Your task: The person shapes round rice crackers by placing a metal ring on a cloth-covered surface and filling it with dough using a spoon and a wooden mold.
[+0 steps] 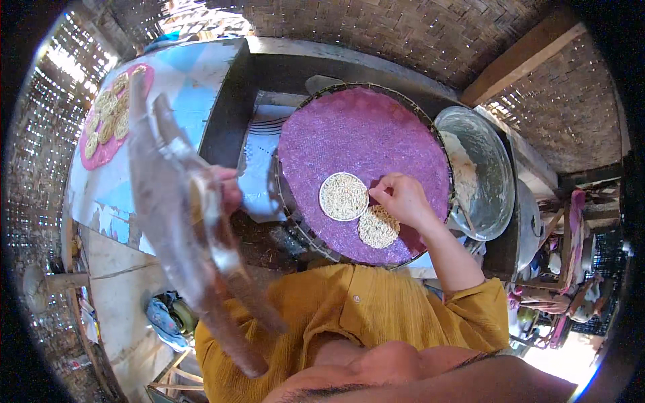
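Observation:
A round woven tray (433, 124) lies before me, spread with a purple cloth (356, 134). On the cloth sits a shallow white ring (322, 202) filled with pale noodle-like strands. A loose flat disc of the same strands (378, 228) lies against its lower right. My right hand (403, 198) is over the cloth, above the disc, thumb and fingers pinched together at the ring's right edge; whether they grip the rim is unclear. To the left, my left hand (230, 191) is closed on a long two-armed wooden press (164, 215), smeared by motion and tilted, partly hiding the hand.
A metal basin (496, 181) with pale dough (460, 164) and a stick stands right of the tray. At the left, a blue-and-white table (195, 101) bears a pink cloth (101, 158) with several strand discs. Woven walls and a wooden beam (521, 57) close in the far side.

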Action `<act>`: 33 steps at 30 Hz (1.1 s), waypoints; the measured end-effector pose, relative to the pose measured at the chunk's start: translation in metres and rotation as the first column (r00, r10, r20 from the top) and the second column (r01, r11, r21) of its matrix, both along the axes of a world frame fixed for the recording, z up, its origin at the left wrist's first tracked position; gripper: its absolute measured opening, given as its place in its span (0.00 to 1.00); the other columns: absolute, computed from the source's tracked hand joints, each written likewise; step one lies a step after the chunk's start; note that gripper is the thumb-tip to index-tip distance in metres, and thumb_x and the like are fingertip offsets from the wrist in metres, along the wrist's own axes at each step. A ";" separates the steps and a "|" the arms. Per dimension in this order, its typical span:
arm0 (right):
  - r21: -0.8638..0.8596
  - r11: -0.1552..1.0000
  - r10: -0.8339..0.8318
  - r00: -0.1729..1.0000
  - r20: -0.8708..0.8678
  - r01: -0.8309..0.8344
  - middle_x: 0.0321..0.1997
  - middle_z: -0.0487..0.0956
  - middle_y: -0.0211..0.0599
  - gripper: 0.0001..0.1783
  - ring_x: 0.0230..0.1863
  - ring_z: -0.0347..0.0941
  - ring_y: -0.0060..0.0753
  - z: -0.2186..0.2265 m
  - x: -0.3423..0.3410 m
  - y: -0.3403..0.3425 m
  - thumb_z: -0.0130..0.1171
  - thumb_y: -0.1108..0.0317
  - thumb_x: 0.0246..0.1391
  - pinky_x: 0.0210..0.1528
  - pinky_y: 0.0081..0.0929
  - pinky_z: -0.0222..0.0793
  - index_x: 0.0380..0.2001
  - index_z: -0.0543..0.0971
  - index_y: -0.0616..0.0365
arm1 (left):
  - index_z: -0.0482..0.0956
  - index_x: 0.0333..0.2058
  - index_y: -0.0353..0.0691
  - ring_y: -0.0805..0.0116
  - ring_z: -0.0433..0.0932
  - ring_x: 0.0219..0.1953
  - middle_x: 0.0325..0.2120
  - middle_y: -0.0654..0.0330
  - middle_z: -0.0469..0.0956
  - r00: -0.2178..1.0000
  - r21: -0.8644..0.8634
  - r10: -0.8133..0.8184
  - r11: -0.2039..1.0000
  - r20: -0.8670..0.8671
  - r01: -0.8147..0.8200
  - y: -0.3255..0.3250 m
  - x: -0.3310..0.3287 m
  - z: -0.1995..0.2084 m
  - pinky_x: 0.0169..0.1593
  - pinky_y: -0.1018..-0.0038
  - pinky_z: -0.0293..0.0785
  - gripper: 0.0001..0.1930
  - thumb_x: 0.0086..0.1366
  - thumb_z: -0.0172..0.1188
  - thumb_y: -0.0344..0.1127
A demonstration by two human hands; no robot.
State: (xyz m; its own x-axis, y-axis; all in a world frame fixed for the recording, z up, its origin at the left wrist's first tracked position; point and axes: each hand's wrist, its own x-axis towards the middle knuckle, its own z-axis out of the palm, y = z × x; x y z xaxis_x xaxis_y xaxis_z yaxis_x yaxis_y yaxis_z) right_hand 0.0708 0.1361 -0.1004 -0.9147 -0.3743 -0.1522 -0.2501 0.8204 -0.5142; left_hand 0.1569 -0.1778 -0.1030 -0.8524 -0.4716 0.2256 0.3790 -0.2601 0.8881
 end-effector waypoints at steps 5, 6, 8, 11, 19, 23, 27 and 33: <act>0.027 1.000 -0.011 1.000 0.008 0.010 0.28 0.77 0.42 0.13 0.32 0.74 0.46 -0.005 0.002 -0.008 0.58 0.57 0.41 0.36 0.39 0.68 0.20 0.79 0.56 | 0.69 0.36 0.33 0.72 0.67 0.24 0.21 0.65 0.67 0.987 -0.123 0.111 0.985 -0.112 -0.125 -0.008 0.025 0.006 0.33 0.75 0.67 0.16 0.49 0.63 0.26; 0.024 1.000 -0.012 1.000 -0.004 0.012 0.28 0.77 0.42 0.13 0.32 0.74 0.46 -0.006 0.003 -0.010 0.58 0.57 0.40 0.36 0.38 0.68 0.20 0.79 0.56 | 0.69 0.37 0.34 0.72 0.67 0.24 0.21 0.65 0.67 0.980 -0.164 0.109 0.977 -0.165 -0.136 -0.011 0.026 0.004 0.33 0.74 0.68 0.16 0.49 0.64 0.26; 0.024 0.999 -0.022 1.000 -0.015 0.022 0.28 0.77 0.43 0.12 0.32 0.74 0.46 -0.004 0.005 -0.011 0.58 0.58 0.39 0.37 0.38 0.68 0.20 0.79 0.56 | 0.69 0.38 0.34 0.72 0.68 0.23 0.21 0.66 0.67 0.974 -0.222 0.029 0.972 -0.225 -0.080 -0.022 0.024 -0.007 0.35 0.74 0.68 0.17 0.49 0.64 0.26; 0.022 1.000 -0.007 1.000 -0.030 0.008 0.28 0.76 0.43 0.12 0.32 0.73 0.47 0.014 0.005 -0.016 0.57 0.59 0.38 0.37 0.38 0.68 0.19 0.79 0.56 | 0.69 0.36 0.36 0.71 0.66 0.19 0.17 0.65 0.67 0.976 -0.178 -0.056 0.984 -0.209 0.018 -0.028 0.024 -0.005 0.44 0.66 0.63 0.13 0.55 0.59 0.35; 0.051 0.997 0.076 0.972 -0.224 -0.066 0.29 0.77 0.44 0.12 0.33 0.74 0.47 0.017 -0.048 -0.053 0.56 0.59 0.38 0.37 0.39 0.69 0.21 0.80 0.56 | 0.69 0.36 0.38 0.72 0.65 0.18 0.11 0.68 0.63 0.988 -0.229 -0.010 0.973 -0.152 -0.025 -0.014 0.020 0.004 0.49 0.63 0.59 0.20 0.60 0.48 0.52; 0.118 0.988 0.118 0.980 -0.161 -0.099 0.30 0.78 0.44 0.14 0.34 0.75 0.46 0.009 -0.070 -0.073 0.57 0.57 0.37 0.38 0.39 0.70 0.24 0.81 0.55 | 0.68 0.38 0.35 0.72 0.65 0.18 0.15 0.64 0.66 0.979 -0.075 -0.149 0.987 -0.137 0.139 -0.029 0.026 -0.002 0.38 0.69 0.64 0.20 0.57 0.55 0.46; 0.183 0.978 0.122 0.985 -0.119 -0.099 0.31 0.79 0.43 0.15 0.35 0.75 0.46 -0.005 -0.073 -0.068 0.58 0.56 0.36 0.39 0.39 0.70 0.24 0.81 0.54 | 0.67 0.41 0.32 0.72 0.66 0.19 0.19 0.61 0.68 0.923 0.252 -0.360 0.889 -0.135 0.383 -0.048 0.027 -0.019 0.27 0.75 0.65 0.22 0.56 0.59 0.43; 0.184 0.977 0.138 0.981 -0.134 -0.112 0.30 0.78 0.43 0.15 0.34 0.75 0.46 0.012 -0.064 -0.069 0.58 0.54 0.41 0.39 0.37 0.70 0.24 0.81 0.54 | 0.65 0.47 0.30 0.66 0.70 0.24 0.25 0.57 0.71 0.798 -0.196 -0.583 0.810 -0.155 0.553 -0.098 0.012 -0.043 0.26 0.73 0.68 0.27 0.60 0.49 0.51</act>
